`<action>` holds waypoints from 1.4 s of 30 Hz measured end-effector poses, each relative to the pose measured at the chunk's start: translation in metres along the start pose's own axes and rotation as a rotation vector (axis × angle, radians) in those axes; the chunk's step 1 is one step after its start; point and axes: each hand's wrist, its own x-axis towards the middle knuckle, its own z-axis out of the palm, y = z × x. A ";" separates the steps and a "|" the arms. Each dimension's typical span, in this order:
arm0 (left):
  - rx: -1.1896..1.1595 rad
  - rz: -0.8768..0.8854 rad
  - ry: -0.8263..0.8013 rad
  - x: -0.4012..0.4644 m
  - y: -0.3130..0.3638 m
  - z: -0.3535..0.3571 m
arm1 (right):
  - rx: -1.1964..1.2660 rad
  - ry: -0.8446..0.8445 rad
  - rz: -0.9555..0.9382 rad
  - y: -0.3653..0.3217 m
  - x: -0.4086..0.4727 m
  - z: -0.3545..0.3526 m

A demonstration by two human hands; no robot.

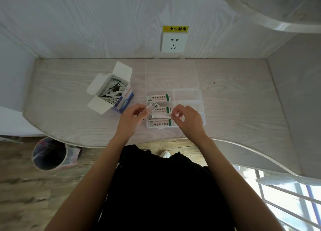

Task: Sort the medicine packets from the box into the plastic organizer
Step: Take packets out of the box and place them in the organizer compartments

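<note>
An open white and blue box (113, 91) full of several medicine packets stands on the desk at the left. Right of it lies the clear plastic organizer (189, 98), its lid folded back toward the wall. Packets (159, 97) with green ends lie in its left compartments. My left hand (134, 116) holds a small stack of packets (151, 107) at the organizer's left edge. My right hand (186, 118) pinches the right end of a white packet (160, 115) over the middle left compartment.
A wall socket (173, 42) with a yellow warning label sits on the back wall. A bin (50, 154) lined with a plastic bag stands on the floor at the lower left. The desk's curved front edge (86, 143) runs below my hands.
</note>
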 end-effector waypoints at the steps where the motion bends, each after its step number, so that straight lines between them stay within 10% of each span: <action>1: 0.008 0.015 -0.006 0.000 0.001 -0.001 | -0.094 0.017 -0.106 0.002 -0.001 0.001; 13: 0.597 0.287 -0.107 0.006 0.002 0.013 | -0.304 -0.159 -0.425 0.012 -0.001 -0.005; 25: 1.024 0.473 0.037 -0.001 -0.001 0.026 | -0.337 0.062 -0.223 0.004 -0.002 -0.003; 32: 1.040 0.499 0.054 0.000 -0.004 0.020 | -0.513 -0.246 -0.042 -0.020 0.011 -0.001; 42: 1.226 0.587 -0.189 0.014 0.009 0.023 | -0.549 -0.276 -0.102 -0.024 0.015 -0.003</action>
